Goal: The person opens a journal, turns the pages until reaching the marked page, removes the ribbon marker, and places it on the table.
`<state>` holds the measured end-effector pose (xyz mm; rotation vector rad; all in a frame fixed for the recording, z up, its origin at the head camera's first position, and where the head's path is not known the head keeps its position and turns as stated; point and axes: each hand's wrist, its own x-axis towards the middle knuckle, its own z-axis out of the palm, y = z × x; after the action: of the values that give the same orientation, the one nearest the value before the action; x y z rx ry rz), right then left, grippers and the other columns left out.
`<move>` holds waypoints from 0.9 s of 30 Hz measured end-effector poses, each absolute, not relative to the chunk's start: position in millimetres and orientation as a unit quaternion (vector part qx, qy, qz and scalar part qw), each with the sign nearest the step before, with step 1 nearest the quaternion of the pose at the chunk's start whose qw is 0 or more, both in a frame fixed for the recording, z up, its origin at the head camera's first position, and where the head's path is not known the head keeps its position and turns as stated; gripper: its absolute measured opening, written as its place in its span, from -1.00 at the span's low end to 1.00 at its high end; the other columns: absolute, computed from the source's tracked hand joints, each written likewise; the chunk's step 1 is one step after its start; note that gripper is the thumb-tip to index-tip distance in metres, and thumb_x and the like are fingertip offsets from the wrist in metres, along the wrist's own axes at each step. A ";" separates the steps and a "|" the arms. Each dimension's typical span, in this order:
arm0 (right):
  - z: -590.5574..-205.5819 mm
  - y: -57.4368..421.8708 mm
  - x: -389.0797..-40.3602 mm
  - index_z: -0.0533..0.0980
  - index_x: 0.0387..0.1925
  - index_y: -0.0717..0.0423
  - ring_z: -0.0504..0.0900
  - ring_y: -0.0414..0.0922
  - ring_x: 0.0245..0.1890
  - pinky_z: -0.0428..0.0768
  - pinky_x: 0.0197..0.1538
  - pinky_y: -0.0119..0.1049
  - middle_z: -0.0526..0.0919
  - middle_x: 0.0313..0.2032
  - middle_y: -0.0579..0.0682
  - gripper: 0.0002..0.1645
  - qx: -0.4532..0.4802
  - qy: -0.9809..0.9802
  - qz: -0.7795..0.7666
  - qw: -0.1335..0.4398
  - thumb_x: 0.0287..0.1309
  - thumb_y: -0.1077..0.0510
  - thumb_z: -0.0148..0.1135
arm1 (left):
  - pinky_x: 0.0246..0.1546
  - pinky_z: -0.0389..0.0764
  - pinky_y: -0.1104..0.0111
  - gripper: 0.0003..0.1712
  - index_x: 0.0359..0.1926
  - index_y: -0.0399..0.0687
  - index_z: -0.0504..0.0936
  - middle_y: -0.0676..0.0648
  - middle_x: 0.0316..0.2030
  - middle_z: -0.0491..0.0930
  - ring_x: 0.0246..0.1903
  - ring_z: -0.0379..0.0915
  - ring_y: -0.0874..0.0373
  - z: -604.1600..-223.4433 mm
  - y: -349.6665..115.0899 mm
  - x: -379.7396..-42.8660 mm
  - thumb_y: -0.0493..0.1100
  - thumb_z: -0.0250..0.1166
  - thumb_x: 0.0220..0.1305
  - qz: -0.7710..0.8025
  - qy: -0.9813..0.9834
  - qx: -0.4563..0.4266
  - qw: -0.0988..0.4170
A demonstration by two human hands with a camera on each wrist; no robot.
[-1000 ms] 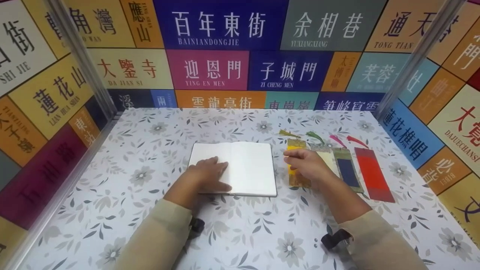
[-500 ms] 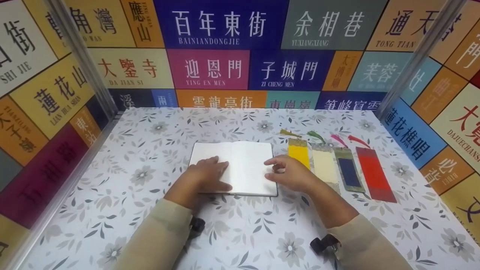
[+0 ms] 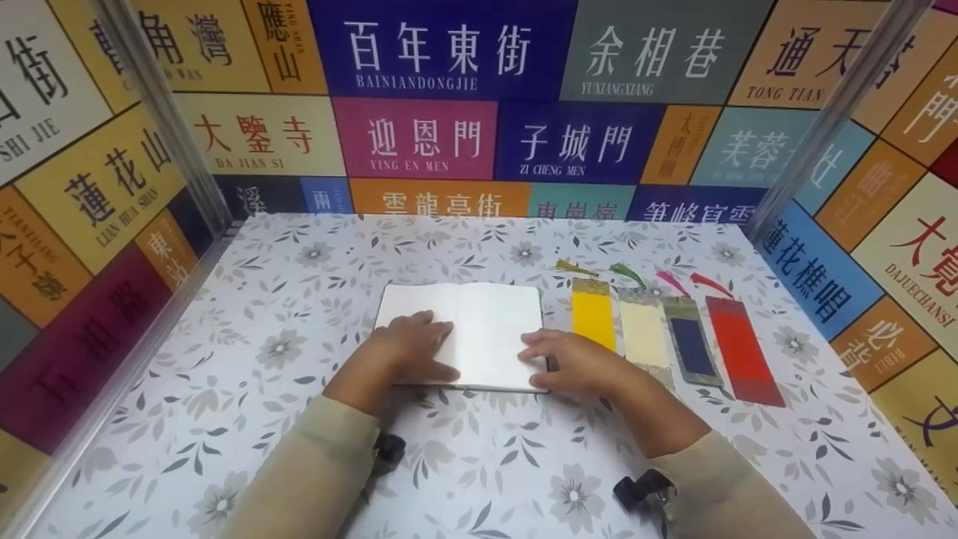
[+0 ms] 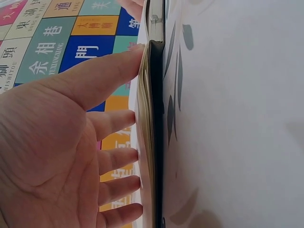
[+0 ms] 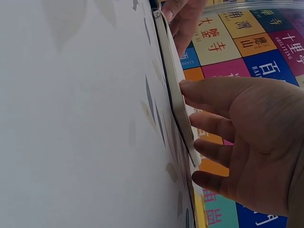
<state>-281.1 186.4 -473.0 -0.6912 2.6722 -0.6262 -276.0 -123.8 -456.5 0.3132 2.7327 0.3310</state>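
An open notebook (image 3: 498,322) with blank white pages lies flat on the table, spread to both sides of its spine. My left hand (image 3: 408,348) rests on the left page with fingers spread; in the left wrist view its fingertips press along the page stack (image 4: 147,118). At the notebook's right edge is my right hand (image 3: 572,363), its fingers loosely bent over the right page's margin. The right wrist view has the right thumb (image 5: 209,91) and fingertips against the page block (image 5: 173,78), with nothing pinched between them.
To the right lie a yellow bookmark (image 3: 593,314), a cream one, a navy bookmark (image 3: 692,344) and a red bookmark (image 3: 745,348), tassels pointing away. The right hand and forearm overlap the nearer ends. A floral cloth (image 3: 479,457) covers the table; printed panels (image 3: 419,138) wall it in.
My right hand has moved left from over the yellow bookmark to the notebook's right edge, and its fingers have come down onto the page. The left hand has stayed on the left page.
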 end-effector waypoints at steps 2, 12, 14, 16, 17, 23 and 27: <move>-472.7 185.8 -280.5 0.65 0.33 -0.19 0.28 0.02 0.66 0.21 0.72 0.08 0.42 0.58 -0.18 -0.47 -0.242 0.934 -0.212 0.155 0.35 0.01 0.44 | 0.67 0.09 -0.24 0.10 0.69 0.30 0.20 -0.13 0.74 0.01 0.70 -0.03 -0.25 -455.7 -123.9 -275.7 0.43 0.41 0.24 0.116 0.970 0.110 0.185; -471.4 186.0 -279.0 0.64 0.35 -0.16 0.28 0.02 0.66 0.20 0.72 0.08 0.41 0.59 -0.18 -0.46 -0.247 0.934 -0.210 0.153 0.36 0.01 0.43 | 0.65 0.11 -0.28 0.02 0.70 0.17 0.19 -0.20 0.73 0.01 0.68 -0.01 -0.31 -452.9 -136.1 -280.5 0.37 0.33 0.38 0.117 0.974 0.100 0.168; -471.5 186.8 -278.8 0.64 0.35 -0.15 0.29 0.02 0.66 0.21 0.72 0.08 0.42 0.58 -0.16 -0.46 -0.252 0.932 -0.211 0.150 0.37 0.01 0.43 | 0.66 0.12 -0.27 0.02 0.70 0.14 0.18 -0.22 0.72 0.01 0.68 -0.01 -0.31 -453.0 -142.2 -282.8 0.35 0.33 0.39 0.122 0.975 0.088 0.165; -471.6 187.5 -277.9 0.64 0.35 -0.13 0.30 0.02 0.65 0.21 0.71 0.07 0.43 0.58 -0.16 -0.46 -0.256 0.931 -0.214 0.147 0.37 0.01 0.42 | 0.66 0.12 -0.26 0.02 0.70 0.11 0.17 -0.24 0.73 -0.01 0.68 -0.03 -0.32 -452.9 -148.5 -285.1 0.33 0.32 0.40 0.133 0.974 0.076 0.168; -471.6 187.7 -277.3 0.64 0.35 -0.13 0.30 0.03 0.65 0.22 0.71 0.07 0.43 0.58 -0.16 -0.47 -0.258 0.930 -0.217 0.146 0.38 0.02 0.42 | 0.66 0.12 -0.26 0.02 0.70 0.11 0.16 -0.24 0.73 -0.02 0.69 -0.04 -0.32 -452.9 -151.6 -286.1 0.33 0.32 0.40 0.137 0.973 0.070 0.170; -470.9 188.5 -274.9 0.64 0.35 -0.15 0.28 0.01 0.66 0.24 0.70 0.08 0.42 0.58 -0.20 -0.48 -0.255 0.931 -0.219 0.146 0.39 0.01 0.40 | 0.67 0.02 -0.30 0.06 0.73 0.05 0.05 -0.33 0.73 -0.11 0.70 -0.15 -0.38 -449.6 -168.1 -288.5 0.31 0.28 0.44 0.165 0.968 0.052 0.182; -470.6 188.5 -275.0 0.63 0.35 -0.17 0.28 -0.01 0.66 0.22 0.71 0.06 0.42 0.58 -0.22 -0.47 -0.252 0.932 -0.215 0.146 0.39 0.00 0.41 | 0.68 -0.10 -0.32 0.12 0.75 0.08 -0.05 -0.33 0.73 -0.18 0.71 -0.28 -0.38 -450.1 -176.7 -288.8 0.32 0.29 0.43 0.192 0.963 0.028 0.186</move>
<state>-275.0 188.5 -470.6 -0.7245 2.6840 -0.6180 -288.8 -176.7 -450.1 0.0799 2.7128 0.5415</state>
